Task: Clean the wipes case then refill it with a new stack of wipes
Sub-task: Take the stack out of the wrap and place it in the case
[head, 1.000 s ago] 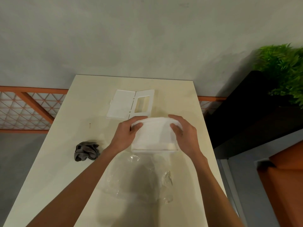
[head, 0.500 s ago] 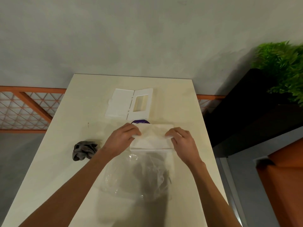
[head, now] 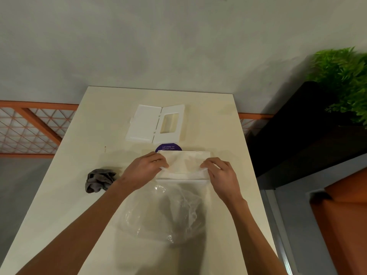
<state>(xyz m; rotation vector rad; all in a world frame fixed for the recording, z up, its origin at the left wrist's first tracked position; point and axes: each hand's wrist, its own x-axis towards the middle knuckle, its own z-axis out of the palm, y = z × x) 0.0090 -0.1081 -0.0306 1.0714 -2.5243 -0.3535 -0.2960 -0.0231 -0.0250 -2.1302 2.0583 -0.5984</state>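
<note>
A white stack of wipes (head: 185,165) lies flat on the cream table (head: 79,175), just in front of me. My left hand (head: 146,168) pinches its near left corner and my right hand (head: 220,172) pinches its near right corner. The white wipes case (head: 156,124) lies open farther back, lid side with a rectangular window on the right. A crumpled grey cloth (head: 100,180) sits to the left of my left forearm.
A crumpled clear plastic wrapper (head: 164,213) lies between my forearms. A purple round sticker (head: 168,148) shows behind the stack. A dark planter with a green plant (head: 341,76) stands right of the table; an orange lattice rail (head: 29,128) runs at left.
The stack has come down from being lifted in both hands to lying flat on the table. My hands slid from its sides to its near corners, uncovering the purple sticker.
</note>
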